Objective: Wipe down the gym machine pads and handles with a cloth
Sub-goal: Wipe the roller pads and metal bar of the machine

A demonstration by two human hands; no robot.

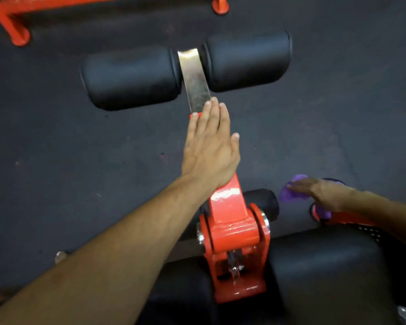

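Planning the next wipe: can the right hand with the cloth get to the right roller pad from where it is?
Probably yes. The right hand lies on the purple cloth, and only open floor shows between it and the right roller pad.

Both arms reach forward.
Left hand [210,151] flat, fingers [212,113] straight on the orange machine arm [230,207]; right hand [324,192] right of it, pressing the purple cloth [291,195].

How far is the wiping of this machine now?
Nothing visibly looks finished. In hand: the right hand presses the purple cloth near an orange handle, while the left hand rests flat on the orange arm. The two roller pads are untouched now.
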